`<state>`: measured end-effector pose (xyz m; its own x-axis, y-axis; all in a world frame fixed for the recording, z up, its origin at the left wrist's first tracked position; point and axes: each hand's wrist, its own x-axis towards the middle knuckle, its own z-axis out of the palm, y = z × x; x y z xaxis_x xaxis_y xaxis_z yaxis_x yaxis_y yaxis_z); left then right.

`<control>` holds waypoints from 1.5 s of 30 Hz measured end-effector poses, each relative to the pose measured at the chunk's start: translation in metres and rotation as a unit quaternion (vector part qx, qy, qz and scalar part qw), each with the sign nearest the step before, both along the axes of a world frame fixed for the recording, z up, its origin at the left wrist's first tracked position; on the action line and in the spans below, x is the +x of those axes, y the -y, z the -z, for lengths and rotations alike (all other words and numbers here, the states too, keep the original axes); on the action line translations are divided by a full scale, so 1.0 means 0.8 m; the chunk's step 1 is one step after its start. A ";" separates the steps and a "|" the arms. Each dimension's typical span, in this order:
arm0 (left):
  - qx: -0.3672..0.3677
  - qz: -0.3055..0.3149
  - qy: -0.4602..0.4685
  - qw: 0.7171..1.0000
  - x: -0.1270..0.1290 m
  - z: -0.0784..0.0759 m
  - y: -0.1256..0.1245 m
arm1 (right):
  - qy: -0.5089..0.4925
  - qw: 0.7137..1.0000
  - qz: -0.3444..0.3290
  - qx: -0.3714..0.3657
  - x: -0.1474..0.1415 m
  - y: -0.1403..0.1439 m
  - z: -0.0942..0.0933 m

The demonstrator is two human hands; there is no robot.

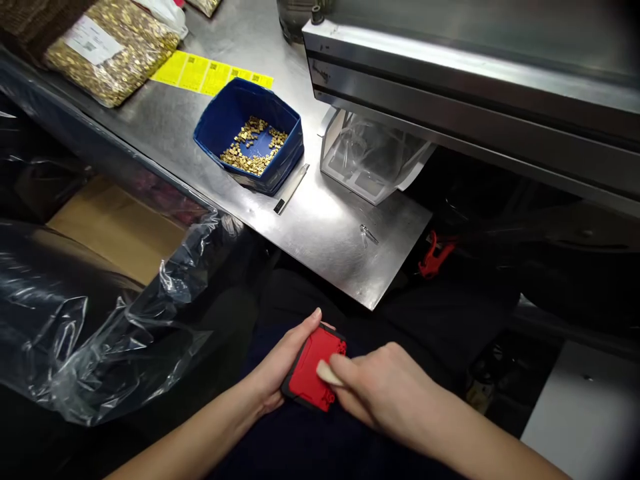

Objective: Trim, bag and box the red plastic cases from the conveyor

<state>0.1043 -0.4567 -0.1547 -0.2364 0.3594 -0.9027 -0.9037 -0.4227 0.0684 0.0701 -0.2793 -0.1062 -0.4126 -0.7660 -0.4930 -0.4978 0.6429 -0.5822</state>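
Note:
My left hand (280,363) grips a small red plastic block with a black rim (311,373) over my lap, fingers curled along its left edge. My right hand (387,387) rests on the block's right side, with a pale thumb or fingertip pressed flat on the red face. Up on the steel table (320,227) stands a blue box (220,120) holding several small brass parts (255,147).
A clear plastic tray (367,160) sits under a steel machine ledge (450,73). A thin metal tool (291,189) lies beside the blue box, and a small metal piece (367,233) near the table edge. A bag of brass parts (110,50), yellow labels (210,72), crumpled clear plastic (100,320), a red clip (435,257).

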 end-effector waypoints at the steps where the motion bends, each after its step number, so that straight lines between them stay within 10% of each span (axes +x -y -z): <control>1: -0.004 0.000 -0.004 1.000 0.000 0.001 0.000 | 0.007 1.000 0.004 -0.002 -0.001 0.000 0.001; 14: 0.007 -0.009 0.021 1.000 0.006 0.016 0.004 | 0.035 0.992 0.114 0.047 0.011 -0.023 0.011; 45: -0.016 -0.003 0.039 0.999 0.000 0.019 -0.004 | 0.071 0.994 0.074 0.030 -0.002 -0.013 0.009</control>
